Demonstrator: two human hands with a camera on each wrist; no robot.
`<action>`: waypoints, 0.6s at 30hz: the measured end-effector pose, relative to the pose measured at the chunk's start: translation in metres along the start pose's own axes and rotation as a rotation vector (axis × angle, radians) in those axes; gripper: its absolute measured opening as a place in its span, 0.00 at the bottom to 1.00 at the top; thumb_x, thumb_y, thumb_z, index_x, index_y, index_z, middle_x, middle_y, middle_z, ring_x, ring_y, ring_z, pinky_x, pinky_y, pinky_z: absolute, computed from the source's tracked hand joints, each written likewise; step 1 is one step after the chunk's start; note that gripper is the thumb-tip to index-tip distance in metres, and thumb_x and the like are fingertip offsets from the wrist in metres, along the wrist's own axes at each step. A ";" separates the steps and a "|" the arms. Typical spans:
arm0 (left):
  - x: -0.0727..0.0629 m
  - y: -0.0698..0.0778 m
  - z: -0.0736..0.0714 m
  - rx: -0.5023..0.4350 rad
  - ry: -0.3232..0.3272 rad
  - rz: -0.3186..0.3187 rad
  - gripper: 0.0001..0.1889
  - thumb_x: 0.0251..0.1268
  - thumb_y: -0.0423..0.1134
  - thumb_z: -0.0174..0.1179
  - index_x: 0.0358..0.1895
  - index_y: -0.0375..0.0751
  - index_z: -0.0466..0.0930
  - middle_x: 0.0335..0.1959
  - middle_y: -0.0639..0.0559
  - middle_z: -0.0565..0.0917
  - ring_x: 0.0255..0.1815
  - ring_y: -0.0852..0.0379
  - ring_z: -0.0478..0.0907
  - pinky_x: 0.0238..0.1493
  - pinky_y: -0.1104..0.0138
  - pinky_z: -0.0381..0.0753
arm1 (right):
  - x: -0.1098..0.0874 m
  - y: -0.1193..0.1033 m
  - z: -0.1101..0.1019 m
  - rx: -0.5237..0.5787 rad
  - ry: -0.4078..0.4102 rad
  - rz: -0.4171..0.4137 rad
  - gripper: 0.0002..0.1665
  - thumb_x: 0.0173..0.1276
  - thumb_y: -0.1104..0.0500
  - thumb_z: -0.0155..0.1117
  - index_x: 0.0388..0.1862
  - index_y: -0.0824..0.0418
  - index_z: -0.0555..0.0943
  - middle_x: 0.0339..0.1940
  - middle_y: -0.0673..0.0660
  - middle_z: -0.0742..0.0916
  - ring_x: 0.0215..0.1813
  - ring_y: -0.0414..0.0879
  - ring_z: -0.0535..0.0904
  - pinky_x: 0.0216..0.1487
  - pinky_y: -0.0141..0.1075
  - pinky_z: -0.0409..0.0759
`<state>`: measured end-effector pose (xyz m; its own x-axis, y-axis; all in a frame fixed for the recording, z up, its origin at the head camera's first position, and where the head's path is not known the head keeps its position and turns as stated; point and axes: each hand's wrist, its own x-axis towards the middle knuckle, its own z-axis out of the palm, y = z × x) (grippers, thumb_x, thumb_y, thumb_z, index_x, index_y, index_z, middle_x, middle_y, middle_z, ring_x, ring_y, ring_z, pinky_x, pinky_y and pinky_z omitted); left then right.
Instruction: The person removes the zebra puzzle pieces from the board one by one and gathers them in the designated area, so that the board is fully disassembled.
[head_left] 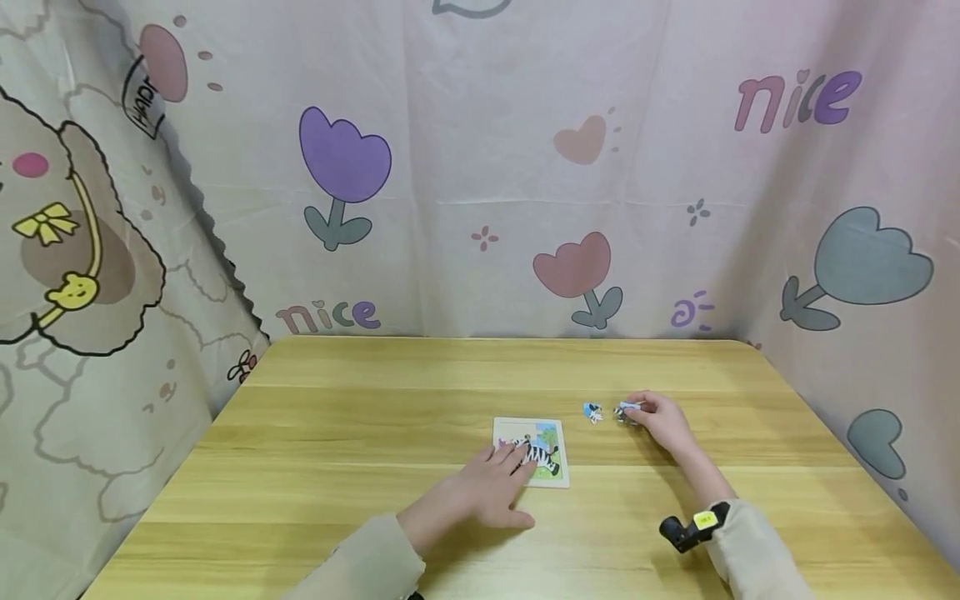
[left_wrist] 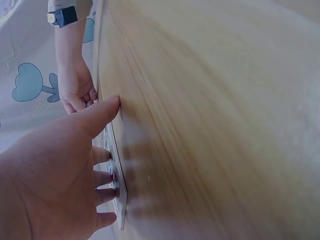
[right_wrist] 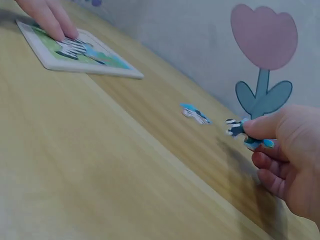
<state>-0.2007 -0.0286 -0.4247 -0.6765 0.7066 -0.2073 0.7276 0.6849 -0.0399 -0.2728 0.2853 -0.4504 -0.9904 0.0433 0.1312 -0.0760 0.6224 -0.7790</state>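
A square zebra jigsaw puzzle [head_left: 551, 467] in a white-edged tray lies flat on the table. Across its left and lower part rests my left hand [head_left: 491, 487], fingers straight and spread, the thumb apart over the wood. My right hand [head_left: 663, 422] pinches a blue, black and white puzzle piece [right_wrist: 236, 128] between thumb and fingers. The right wrist view shows that piece held just off the table, its middle hidden by the thumb. Left of it, a loose puzzle piece [head_left: 593, 412] with blue, black and white print lies on the wood.
The light wooden table [head_left: 337, 417] reaches back to a printed curtain [head_left: 465, 167], which also hangs along both sides. A small black camera [head_left: 693, 527] with a yellow label is strapped to the right wrist.
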 end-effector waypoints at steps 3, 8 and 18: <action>0.000 0.000 0.001 0.001 0.010 0.004 0.43 0.60 0.69 0.43 0.72 0.45 0.53 0.73 0.44 0.52 0.72 0.47 0.50 0.69 0.55 0.52 | 0.001 0.003 -0.001 -0.069 0.000 -0.035 0.11 0.63 0.63 0.61 0.41 0.69 0.80 0.29 0.56 0.81 0.32 0.47 0.71 0.33 0.36 0.69; -0.004 0.000 0.000 -0.003 0.023 0.016 0.41 0.61 0.68 0.45 0.72 0.45 0.55 0.72 0.44 0.53 0.71 0.47 0.51 0.69 0.54 0.54 | 0.007 0.007 0.006 -0.181 0.008 -0.020 0.12 0.63 0.61 0.61 0.41 0.68 0.81 0.33 0.58 0.82 0.36 0.50 0.74 0.36 0.39 0.70; -0.015 -0.006 0.003 -0.048 0.043 0.019 0.40 0.61 0.66 0.47 0.71 0.43 0.56 0.72 0.43 0.54 0.71 0.45 0.51 0.68 0.53 0.55 | 0.010 0.003 0.015 -0.315 0.055 -0.013 0.14 0.62 0.57 0.63 0.39 0.68 0.80 0.33 0.60 0.83 0.38 0.54 0.78 0.40 0.48 0.73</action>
<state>-0.1946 -0.0438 -0.4246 -0.6674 0.7261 -0.1655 0.7350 0.6780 0.0105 -0.2847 0.2754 -0.4608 -0.9812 0.0706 0.1796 -0.0407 0.8340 -0.5502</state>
